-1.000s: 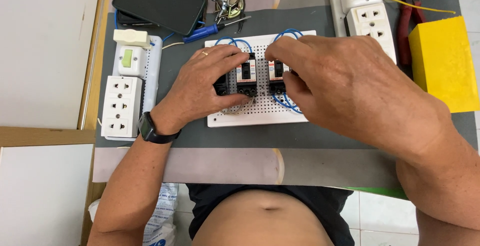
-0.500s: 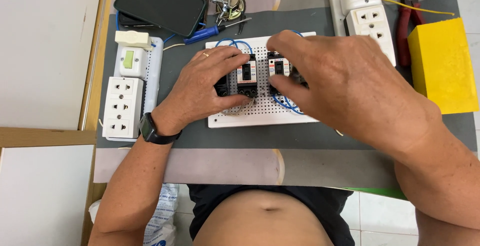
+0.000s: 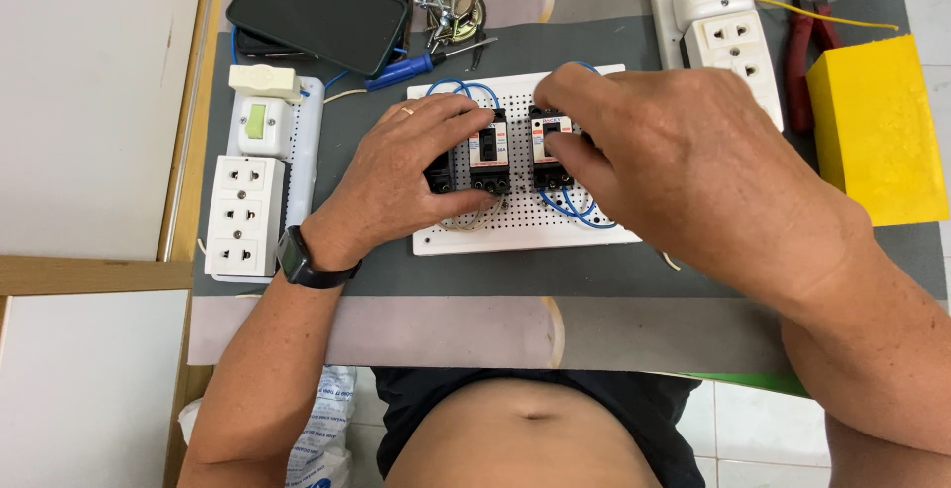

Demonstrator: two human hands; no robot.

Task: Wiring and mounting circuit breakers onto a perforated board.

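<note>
On the white perforated board (image 3: 525, 225), the left hand (image 3: 396, 176) keeps its curled fingers clamped on the left black breaker (image 3: 485, 156) while the right hand (image 3: 674, 166), shifted slightly lower than before, pinches the right breaker (image 3: 548, 151) beside it, the blue screwdriver (image 3: 416, 67) and phone (image 3: 317, 12) lying unmoved beyond.

In the centre of the frame lies a white perforated board (image 3: 525, 225) dotted with small holes, with two black breakers (image 3: 490, 156) and blue wires (image 3: 580, 209). At the right edge is a yellow box (image 3: 877, 131) beside red-handled pliers (image 3: 804, 47). In the upper left are a black phone (image 3: 317, 12) and a blue-handled screwdriver (image 3: 411, 70).
</note>
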